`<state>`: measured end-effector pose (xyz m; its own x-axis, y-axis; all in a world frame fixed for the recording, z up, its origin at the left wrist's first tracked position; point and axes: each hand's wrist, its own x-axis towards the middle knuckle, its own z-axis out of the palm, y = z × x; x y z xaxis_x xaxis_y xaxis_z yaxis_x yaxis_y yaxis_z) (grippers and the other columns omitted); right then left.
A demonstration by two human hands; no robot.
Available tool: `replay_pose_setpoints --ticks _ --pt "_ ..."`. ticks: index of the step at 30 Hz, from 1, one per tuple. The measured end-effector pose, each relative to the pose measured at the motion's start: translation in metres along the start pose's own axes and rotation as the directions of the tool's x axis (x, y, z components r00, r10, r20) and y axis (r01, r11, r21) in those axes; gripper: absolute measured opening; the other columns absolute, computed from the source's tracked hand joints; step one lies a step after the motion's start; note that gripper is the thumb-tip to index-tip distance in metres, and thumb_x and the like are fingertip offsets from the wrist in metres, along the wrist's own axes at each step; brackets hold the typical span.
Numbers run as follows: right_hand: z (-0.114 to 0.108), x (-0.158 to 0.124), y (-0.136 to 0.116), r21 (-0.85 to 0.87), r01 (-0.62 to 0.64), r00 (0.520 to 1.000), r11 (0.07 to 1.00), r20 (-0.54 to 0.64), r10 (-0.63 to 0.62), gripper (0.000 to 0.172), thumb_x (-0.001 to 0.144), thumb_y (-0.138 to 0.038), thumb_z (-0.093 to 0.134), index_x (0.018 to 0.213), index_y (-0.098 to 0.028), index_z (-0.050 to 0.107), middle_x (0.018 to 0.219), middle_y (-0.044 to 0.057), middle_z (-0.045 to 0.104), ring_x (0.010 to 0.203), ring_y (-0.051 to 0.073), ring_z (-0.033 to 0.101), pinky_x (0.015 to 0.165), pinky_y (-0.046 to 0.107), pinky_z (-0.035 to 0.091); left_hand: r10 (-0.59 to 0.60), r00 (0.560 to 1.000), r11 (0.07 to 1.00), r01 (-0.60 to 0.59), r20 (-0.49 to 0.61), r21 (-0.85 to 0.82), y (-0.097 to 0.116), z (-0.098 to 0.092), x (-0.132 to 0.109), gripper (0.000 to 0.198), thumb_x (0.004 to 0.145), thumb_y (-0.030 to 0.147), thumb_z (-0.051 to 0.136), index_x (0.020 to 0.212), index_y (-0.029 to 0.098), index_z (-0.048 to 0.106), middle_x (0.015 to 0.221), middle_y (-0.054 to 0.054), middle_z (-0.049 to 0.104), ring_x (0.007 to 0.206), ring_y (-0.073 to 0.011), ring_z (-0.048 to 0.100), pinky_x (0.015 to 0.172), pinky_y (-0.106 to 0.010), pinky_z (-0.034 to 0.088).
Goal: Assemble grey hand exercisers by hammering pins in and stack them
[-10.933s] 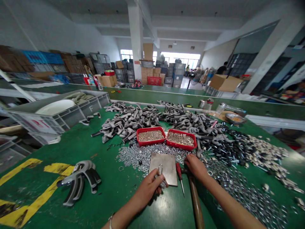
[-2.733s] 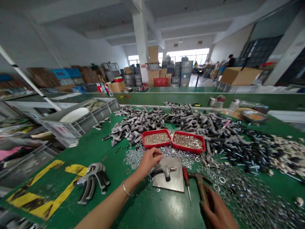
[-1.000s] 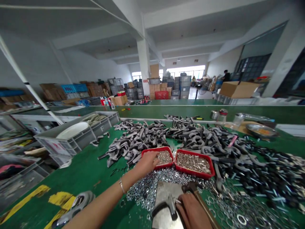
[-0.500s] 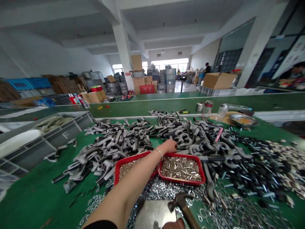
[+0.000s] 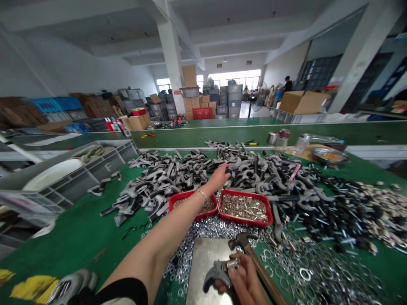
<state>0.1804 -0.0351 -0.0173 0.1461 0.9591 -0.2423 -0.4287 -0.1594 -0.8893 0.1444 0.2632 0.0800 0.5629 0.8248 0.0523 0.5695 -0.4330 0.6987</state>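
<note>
My left hand [image 5: 219, 177] reaches over the red trays to the near edge of a pile of grey, hook-shaped metal parts [image 5: 187, 167]. Its fingers are curled together; what they hold, if anything, is hidden. Low in the view, my right hand [image 5: 246, 281] grips another grey hook-shaped metal part [image 5: 218, 275] above a steel plate [image 5: 203, 254]. A shiny ribbed piece, like a spring or thread, shows at that part's top, beside my fingers. A claw hammer [image 5: 260, 264] lies just right of my right hand, its head on the plate's edge.
Two red trays, a left one [image 5: 171, 203] and a right one [image 5: 270, 216], hold small metal pins. Loose nuts [image 5: 181, 262] and rings [image 5: 305, 274] surround the plate. Black knobs with bolts [image 5: 333, 212] spread rightward. A grey crate [image 5: 117, 159] stands left; glass jars [image 5: 282, 142] stand behind.
The view has tipped down and turned left, bringing my right hand and its hook-shaped part into sight. My left hand has shifted slightly left against the pile.
</note>
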Motion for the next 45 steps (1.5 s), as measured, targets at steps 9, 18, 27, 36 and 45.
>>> replay_pose_setpoints --ticks 9,18,27,36,45 --pt "-0.002 -0.036 -0.037 -0.511 0.065 0.982 0.857 0.184 0.035 0.041 0.088 -0.058 0.057 0.074 -0.020 0.054 0.069 -0.001 0.056 0.065 0.016 0.055 0.064 0.028 0.044 -0.246 0.969 0.622 0.187 0.037 -0.760 0.001 0.019 -0.281 0.041 0.091 0.047 0.058 0.118 0.018 0.050 0.080 -0.001 0.063 0.057 -0.0099 0.057 0.052 -0.021 0.047" --pt "0.031 -0.073 -0.040 -0.785 0.421 0.906 0.455 0.387 -0.170 0.024 0.098 -0.044 0.037 0.096 -0.024 0.051 0.085 0.004 0.067 0.077 0.022 0.068 0.070 0.030 0.046 -0.393 0.919 0.593 0.262 0.010 -0.761 0.031 0.063 -0.369 0.058 0.092 0.070 0.035 0.104 0.016 0.053 0.048 0.006 0.051 0.041 -0.0113 0.046 0.042 -0.020 0.034" --pt "0.028 -0.101 -0.046 -0.778 0.559 0.819 0.286 0.465 -0.335 0.022 0.102 -0.040 0.036 0.097 -0.025 0.050 0.078 0.003 0.071 0.068 0.021 0.070 0.061 0.028 0.050 -0.321 0.947 0.731 0.239 -0.014 -0.640 0.057 0.061 -0.385 0.053 0.095 0.067 0.032 0.101 0.017 0.050 0.044 0.007 0.047 0.036 -0.0126 0.043 0.041 -0.022 0.034" --pt "0.028 -0.112 -0.065 -0.726 0.680 0.692 0.102 0.588 -0.419 0.020 0.103 -0.037 0.038 0.100 -0.023 0.053 0.082 0.003 0.071 0.071 0.019 0.071 0.063 0.027 0.052 -0.249 0.966 0.793 0.158 -0.076 -0.588 0.064 0.064 -0.395 0.047 0.098 0.057 0.038 0.118 0.017 0.055 0.054 0.004 0.054 0.047 -0.0155 0.053 0.053 -0.026 0.043" --pt "0.021 -0.118 -0.053 -0.723 0.603 0.796 0.336 0.525 -0.301 0.020 0.102 -0.037 0.038 0.099 -0.024 0.052 0.081 0.000 0.070 0.071 0.015 0.069 0.065 0.023 0.050 -0.112 0.965 0.913 0.005 -0.239 -0.409 0.047 0.087 -0.402 0.040 0.101 0.047 0.029 0.119 0.019 0.051 0.085 -0.007 0.066 0.080 -0.0206 0.065 0.072 -0.031 0.052"
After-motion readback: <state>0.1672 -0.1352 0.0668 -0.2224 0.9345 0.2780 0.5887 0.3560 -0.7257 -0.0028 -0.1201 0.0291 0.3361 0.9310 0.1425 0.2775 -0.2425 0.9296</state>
